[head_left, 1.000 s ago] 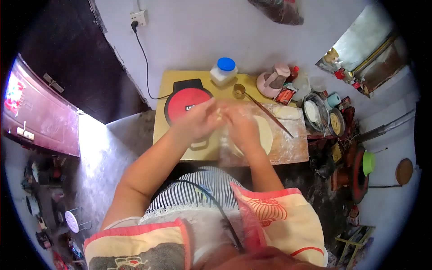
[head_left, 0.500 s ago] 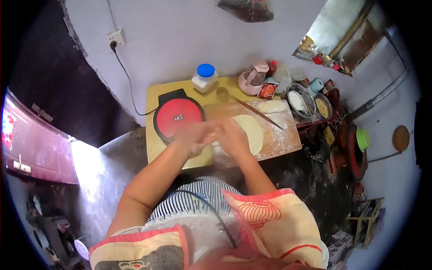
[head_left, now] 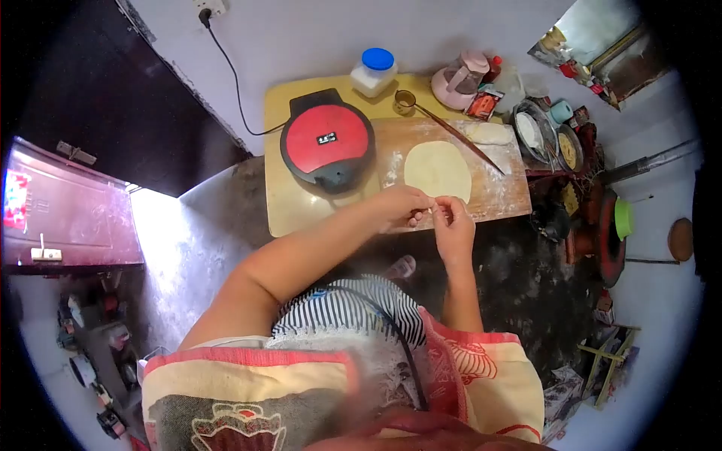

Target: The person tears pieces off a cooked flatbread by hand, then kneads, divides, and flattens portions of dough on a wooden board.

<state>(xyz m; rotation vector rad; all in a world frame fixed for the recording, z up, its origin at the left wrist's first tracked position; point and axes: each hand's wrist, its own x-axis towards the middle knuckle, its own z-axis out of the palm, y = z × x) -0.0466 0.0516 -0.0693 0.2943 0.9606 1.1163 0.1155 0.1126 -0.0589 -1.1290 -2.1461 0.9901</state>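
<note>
Meeting at the fingertips, the left hand (head_left: pixel 404 207) and the right hand (head_left: pixel 454 223) appear over the near edge of the floured board (head_left: pixel 392 140). Fingers of both are bent and drawn narrow; whether anything is pinched between them is too small to tell. Just beyond the fingertips, a flat dough round (head_left: pixel 438 169) lies on the board, toward its near edge. A rolling pin (head_left: pixel 460 139) rests obliquely behind the round, one end near the cup (head_left: pixel 404 102) and the other pointing to the board's right edge. A pale dough roll (head_left: pixel 489 134) occupies the board's far right corner. On the left part of the worktop (head_left: pixel 292 216) sits a red round appliance (head_left: pixel 327 139), lid down. Along the far edge stand a blue-lidded jar (head_left: pixel 374 75) and, toward the far right corner, a pink jug (head_left: pixel 460 81). Beyond the right edge are two bowls (head_left: pixel 569 150), one containing white matter, the other yellow.
</note>
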